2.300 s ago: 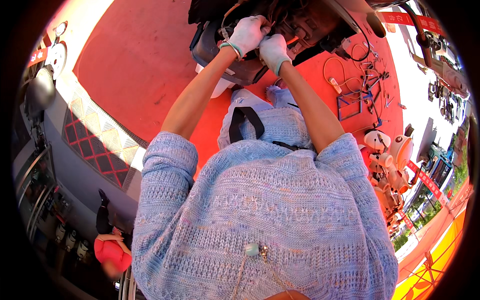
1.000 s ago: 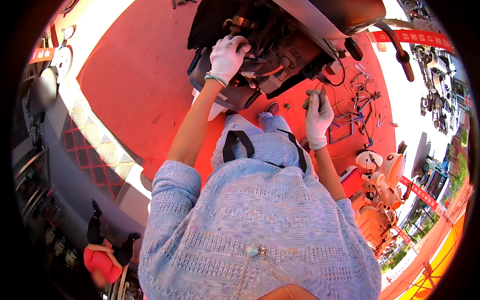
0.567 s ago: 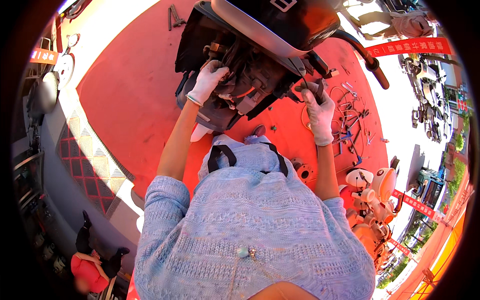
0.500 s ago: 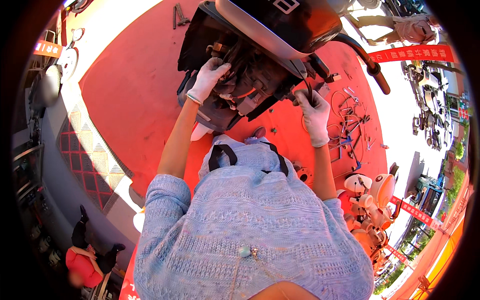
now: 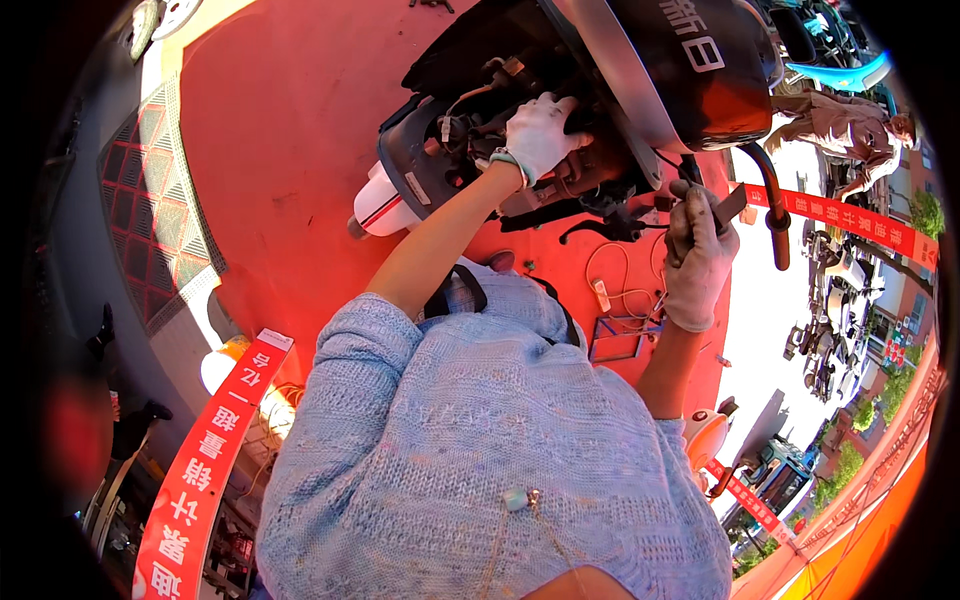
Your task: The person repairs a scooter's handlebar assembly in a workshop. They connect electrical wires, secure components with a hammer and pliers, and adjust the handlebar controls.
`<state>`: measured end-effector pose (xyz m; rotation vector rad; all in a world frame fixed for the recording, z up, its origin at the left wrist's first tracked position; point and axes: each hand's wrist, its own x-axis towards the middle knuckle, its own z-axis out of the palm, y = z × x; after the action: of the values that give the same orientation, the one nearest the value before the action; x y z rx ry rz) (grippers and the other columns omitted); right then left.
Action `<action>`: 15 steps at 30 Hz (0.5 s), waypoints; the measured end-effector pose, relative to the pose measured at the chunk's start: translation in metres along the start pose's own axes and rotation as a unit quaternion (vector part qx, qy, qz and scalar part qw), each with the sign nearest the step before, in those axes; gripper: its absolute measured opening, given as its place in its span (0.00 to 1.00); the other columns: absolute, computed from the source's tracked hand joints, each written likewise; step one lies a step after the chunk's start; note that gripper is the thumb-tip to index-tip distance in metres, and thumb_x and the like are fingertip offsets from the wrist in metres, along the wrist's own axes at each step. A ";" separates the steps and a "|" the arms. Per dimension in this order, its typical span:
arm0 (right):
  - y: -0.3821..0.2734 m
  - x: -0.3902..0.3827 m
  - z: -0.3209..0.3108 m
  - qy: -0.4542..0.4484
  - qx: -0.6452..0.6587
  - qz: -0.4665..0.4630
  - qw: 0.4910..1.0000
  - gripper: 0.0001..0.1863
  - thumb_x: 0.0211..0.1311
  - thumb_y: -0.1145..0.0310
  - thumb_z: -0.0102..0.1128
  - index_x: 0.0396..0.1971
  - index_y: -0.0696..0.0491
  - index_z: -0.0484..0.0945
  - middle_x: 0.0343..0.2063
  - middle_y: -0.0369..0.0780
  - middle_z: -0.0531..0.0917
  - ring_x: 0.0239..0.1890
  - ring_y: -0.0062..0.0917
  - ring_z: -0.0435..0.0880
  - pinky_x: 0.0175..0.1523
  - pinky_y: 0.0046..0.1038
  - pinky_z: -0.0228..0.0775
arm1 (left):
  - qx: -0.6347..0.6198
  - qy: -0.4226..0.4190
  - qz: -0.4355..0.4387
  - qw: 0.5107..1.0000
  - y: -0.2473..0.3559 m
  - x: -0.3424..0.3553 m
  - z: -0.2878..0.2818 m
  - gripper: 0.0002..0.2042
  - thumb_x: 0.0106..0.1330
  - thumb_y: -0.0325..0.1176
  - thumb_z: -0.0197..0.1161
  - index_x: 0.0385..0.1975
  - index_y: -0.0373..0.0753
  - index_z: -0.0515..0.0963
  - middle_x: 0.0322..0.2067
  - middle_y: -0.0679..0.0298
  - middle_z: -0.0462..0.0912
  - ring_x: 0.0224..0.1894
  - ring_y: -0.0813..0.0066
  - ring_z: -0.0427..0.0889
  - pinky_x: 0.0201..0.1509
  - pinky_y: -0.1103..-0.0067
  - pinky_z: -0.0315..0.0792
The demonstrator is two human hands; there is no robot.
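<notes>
A scooter (image 5: 640, 75) with a black, silver-edged front shell stands before me, its inside of dark wires and fittings (image 5: 480, 125) laid bare. My left hand (image 5: 543, 135), in a white glove, reaches into that opening. Its fingers are spread over the parts, and I see nothing held in them. To the right, below the shell, my gloved right hand (image 5: 700, 260) has its fingers curled round a thin black cable (image 5: 668, 160) running from the scooter. A grey flat piece (image 5: 733, 204) shows just beyond its fingers; whether they touch is unclear.
The handlebar grip (image 5: 778, 238) juts out beyond my right hand. On the red floor (image 5: 290, 130) lie a pale cord (image 5: 625, 258) and a blue-edged frame (image 5: 618, 340). Red banner strips (image 5: 205, 455) stretch at both sides. A person (image 5: 850, 130) is at the far right.
My view has turned, so the scooter appears further right. My left hand has shifted deeper across the opening and its fingers have spread. The right hand stays closed beside the shell.
</notes>
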<state>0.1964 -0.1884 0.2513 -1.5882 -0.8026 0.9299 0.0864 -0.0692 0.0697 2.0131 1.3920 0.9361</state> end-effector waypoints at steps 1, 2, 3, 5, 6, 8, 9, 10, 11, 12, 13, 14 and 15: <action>-0.001 0.001 0.001 -0.007 -0.006 0.001 1.000 0.13 0.66 0.69 0.50 0.36 0.65 0.77 0.13 0.28 0.62 0.13 0.08 0.52 0.17 0.14 0.41 | -0.011 0.006 0.012 1.000 -0.008 0.005 0.007 0.15 0.58 0.48 0.60 0.38 0.45 0.79 0.31 0.60 0.78 0.37 0.57 0.78 0.42 0.68 0.73; 0.001 0.002 0.000 -0.018 -0.011 0.001 1.000 0.13 0.67 0.68 0.50 0.37 0.65 0.76 0.13 0.27 0.61 0.12 0.07 0.52 0.17 0.14 0.41 | -0.022 0.013 0.024 0.999 -0.018 0.010 0.013 0.16 0.58 0.49 0.59 0.38 0.46 0.80 0.31 0.60 0.78 0.36 0.57 0.79 0.42 0.69 0.73; 0.005 0.004 -0.005 -0.024 -0.015 0.002 1.000 0.14 0.67 0.68 0.49 0.38 0.64 0.76 0.13 0.27 0.60 0.12 0.07 0.51 0.17 0.14 0.40 | -0.013 -0.006 0.025 1.000 -0.023 0.014 0.013 0.15 0.58 0.49 0.59 0.37 0.46 0.80 0.31 0.60 0.78 0.36 0.57 0.79 0.42 0.69 0.73; 0.008 0.005 -0.005 -0.006 -0.045 0.025 0.999 0.14 0.68 0.67 0.49 0.40 0.64 0.76 0.13 0.27 0.59 0.12 0.07 0.51 0.17 0.14 0.40 | 0.003 -0.043 0.028 0.999 -0.033 0.023 0.011 0.15 0.58 0.49 0.58 0.35 0.46 0.81 0.32 0.61 0.78 0.36 0.58 0.79 0.42 0.69 0.73; 0.007 0.005 -0.004 0.020 -0.067 0.045 0.997 0.14 0.68 0.67 0.49 0.40 0.64 0.76 0.13 0.27 0.59 0.12 0.07 0.51 0.17 0.14 0.40 | -0.008 -0.058 0.070 0.996 -0.038 0.028 0.008 0.15 0.60 0.49 0.56 0.34 0.45 0.82 0.34 0.60 0.80 0.38 0.58 0.79 0.43 0.69 0.73; 0.011 0.009 -0.005 0.046 -0.080 0.100 0.991 0.13 0.68 0.69 0.47 0.41 0.64 0.76 0.14 0.27 0.61 0.13 0.07 0.52 0.17 0.14 0.40 | -0.109 -0.064 0.011 0.992 -0.047 0.030 0.002 0.16 0.60 0.47 0.54 0.36 0.44 0.82 0.35 0.58 0.81 0.40 0.56 0.79 0.45 0.68 0.73; 0.020 0.011 -0.011 0.037 -0.091 0.093 0.991 0.13 0.68 0.69 0.47 0.41 0.63 0.76 0.15 0.27 0.61 0.13 0.08 0.52 0.18 0.14 0.40 | -0.161 -0.070 -0.014 0.984 -0.043 0.035 -0.010 0.16 0.61 0.47 0.54 0.37 0.44 0.82 0.36 0.56 0.82 0.41 0.55 0.79 0.45 0.68 0.73; 0.032 0.013 -0.017 0.023 -0.102 0.089 0.990 0.13 0.68 0.70 0.47 0.42 0.63 0.76 0.15 0.27 0.61 0.13 0.08 0.52 0.18 0.14 0.40 | -0.166 -0.110 -0.056 0.978 -0.038 0.036 -0.021 0.16 0.61 0.46 0.55 0.40 0.44 0.82 0.39 0.57 0.83 0.42 0.58 0.80 0.48 0.71 0.73; 0.041 0.014 -0.019 0.009 -0.114 0.085 0.990 0.13 0.68 0.70 0.46 0.42 0.63 0.75 0.16 0.28 0.62 0.13 0.08 0.52 0.18 0.14 0.40 | -0.212 -0.126 -0.076 0.966 -0.040 0.040 -0.021 0.16 0.61 0.46 0.55 0.40 0.44 0.82 0.39 0.58 0.83 0.42 0.58 0.80 0.48 0.71 0.72; 0.044 0.014 -0.018 0.004 -0.125 0.055 0.991 0.11 0.67 0.71 0.48 0.38 0.61 0.78 0.16 0.27 0.64 0.13 0.07 0.54 0.17 0.13 0.43 | -0.258 -0.141 -0.098 0.951 -0.042 0.044 -0.021 0.16 0.61 0.46 0.56 0.40 0.44 0.82 0.39 0.58 0.83 0.42 0.59 0.81 0.49 0.72 0.72; 0.045 0.015 -0.014 0.010 -0.121 0.057 0.991 0.11 0.67 0.71 0.48 0.39 0.61 0.78 0.16 0.27 0.64 0.13 0.07 0.54 0.17 0.13 0.43 | -0.303 -0.155 -0.119 0.933 -0.044 0.046 -0.020 0.16 0.60 0.46 0.57 0.41 0.43 0.82 0.38 0.59 0.83 0.41 0.60 0.81 0.49 0.73 0.72; 0.045 0.017 -0.007 0.016 -0.117 0.060 0.991 0.11 0.67 0.72 0.48 0.40 0.61 0.78 0.16 0.27 0.64 0.13 0.07 0.54 0.17 0.13 0.43 | -0.329 -0.158 -0.104 0.925 -0.048 0.045 -0.021 0.18 0.60 0.46 0.58 0.44 0.43 0.81 0.39 0.59 0.83 0.41 0.62 0.81 0.49 0.75 0.72; 0.043 0.019 -0.002 0.023 -0.115 0.060 0.991 0.11 0.67 0.73 0.48 0.41 0.61 0.77 0.17 0.27 0.64 0.13 0.07 0.54 0.17 0.13 0.43 | -0.413 -0.157 -0.112 0.890 -0.048 0.042 -0.017 0.18 0.61 0.46 0.57 0.44 0.42 0.80 0.39 0.59 0.83 0.41 0.62 0.81 0.50 0.75 0.72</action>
<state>0.2085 -0.1816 0.2060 -1.8685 -0.8109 0.9068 0.0550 -0.0128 0.0554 1.2493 0.8097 0.8481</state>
